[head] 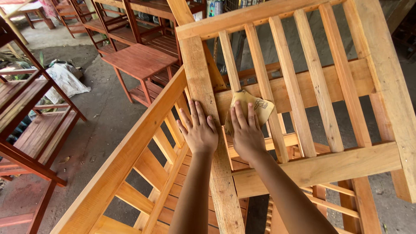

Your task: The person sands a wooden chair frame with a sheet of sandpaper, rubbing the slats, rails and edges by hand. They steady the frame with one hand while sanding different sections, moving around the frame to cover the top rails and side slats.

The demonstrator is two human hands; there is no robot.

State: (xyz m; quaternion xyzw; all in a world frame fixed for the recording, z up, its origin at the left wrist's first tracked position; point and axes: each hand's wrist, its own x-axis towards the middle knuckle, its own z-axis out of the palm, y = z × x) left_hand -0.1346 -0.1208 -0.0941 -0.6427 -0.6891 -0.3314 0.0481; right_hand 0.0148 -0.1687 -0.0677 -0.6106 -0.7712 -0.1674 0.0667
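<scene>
A bare light-wood slatted frame [299, 78] stands in front of me, joined at a thick upright post [203, 82]. My left hand [199, 132] lies flat on that post, fingers spread. Just to its right, my right hand [247, 130] presses a folded yellowish sheet of sandpaper [253, 104] against a wide horizontal rail of the frame. A second slatted side [130, 160] runs down to the lower left.
Reddish-brown stained tables and shelf units [138, 60] stand at the back and along the left [30, 125]. A white sack [65, 80] lies on the grey concrete floor [104, 112]. More wooden slats show beneath the frame at the bottom.
</scene>
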